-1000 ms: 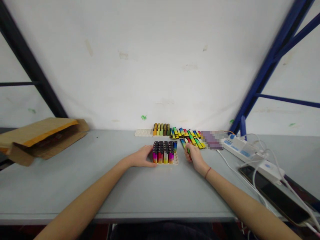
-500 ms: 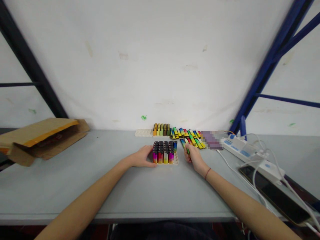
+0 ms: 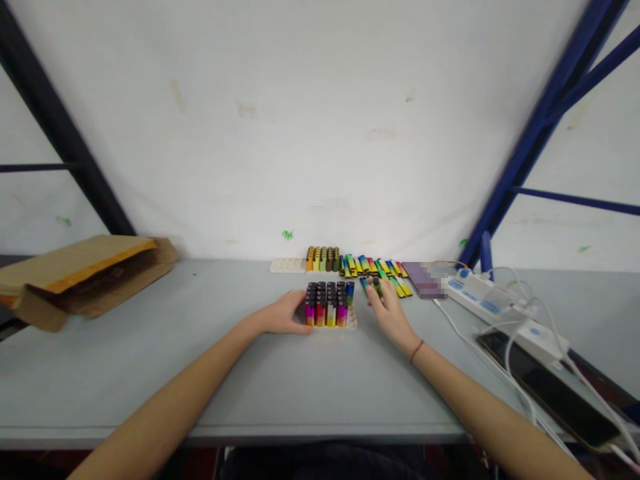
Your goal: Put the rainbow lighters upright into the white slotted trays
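Observation:
A white tray [image 3: 353, 323] in the middle of the grey table holds several upright colourful lighters [image 3: 327, 303] with black tops. My left hand [image 3: 283, 313] rests against the tray's left side, fingers curled round it. My right hand [image 3: 387, 310] is just right of the tray, fingers closed on a green lighter [image 3: 376, 287] lifted off the table. Behind it lies a row of loose yellow, green and blue lighters [image 3: 380, 270]. A second white tray [image 3: 287, 265] with a few upright lighters stands at the back.
An open cardboard box [image 3: 80, 275] lies on the table's left end. At the right are a white power strip [image 3: 493, 303] with cables and a dark phone [image 3: 550, 387]. Blue and black frame struts rise on both sides.
My right hand has moved up and back a little, raising the green lighter from the table. My left hand has stayed on the tray.

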`<state>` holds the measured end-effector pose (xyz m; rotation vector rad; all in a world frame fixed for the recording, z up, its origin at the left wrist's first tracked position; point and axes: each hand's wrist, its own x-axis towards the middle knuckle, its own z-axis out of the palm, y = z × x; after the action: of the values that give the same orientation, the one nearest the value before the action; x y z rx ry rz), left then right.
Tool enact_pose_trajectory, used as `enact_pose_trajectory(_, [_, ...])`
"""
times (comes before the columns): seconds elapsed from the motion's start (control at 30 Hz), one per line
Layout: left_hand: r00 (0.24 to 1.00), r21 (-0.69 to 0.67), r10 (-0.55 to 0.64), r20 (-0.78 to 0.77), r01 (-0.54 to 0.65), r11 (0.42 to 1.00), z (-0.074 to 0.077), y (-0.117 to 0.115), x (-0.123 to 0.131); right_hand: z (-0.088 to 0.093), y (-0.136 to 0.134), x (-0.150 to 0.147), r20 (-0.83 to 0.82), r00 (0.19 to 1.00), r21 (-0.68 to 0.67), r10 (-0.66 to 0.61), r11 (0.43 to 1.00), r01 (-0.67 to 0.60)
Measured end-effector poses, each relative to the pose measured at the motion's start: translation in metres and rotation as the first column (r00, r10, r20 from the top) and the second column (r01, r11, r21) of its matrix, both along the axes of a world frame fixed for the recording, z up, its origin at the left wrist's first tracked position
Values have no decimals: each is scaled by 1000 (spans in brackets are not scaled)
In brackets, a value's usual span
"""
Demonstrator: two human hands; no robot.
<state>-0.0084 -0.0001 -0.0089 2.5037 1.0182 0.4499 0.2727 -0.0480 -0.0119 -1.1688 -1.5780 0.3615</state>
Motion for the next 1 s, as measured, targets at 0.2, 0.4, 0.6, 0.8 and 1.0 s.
enact_pose_trajectory(0.2, [1000,-1,-6,0,6,1000,-2,1,0,2,5,5,-44,994,-156,97,982,-103])
enact_pose_trajectory(0.4, [1000,-7,-7,13,7,1000,-2,1,0,1,1,-4,-244,944,-108,220,962,-252])
enact_pose_trajectory(0.6, [1000,-6,-5,17,5,1000,-1,1,0,-8,3,-7,-93,967,-60,237,968,-243])
enact_pose_trajectory(0.8, [1000,5,-11,12,11,1000,-1,1,0,-3,2,-4,239,953,7,189,980,-197])
enact_pose_trajectory(1.0, [1000,-6,3,-6,-3,1000,0,0,0,-5,11,8,500,855,89,-137,990,107])
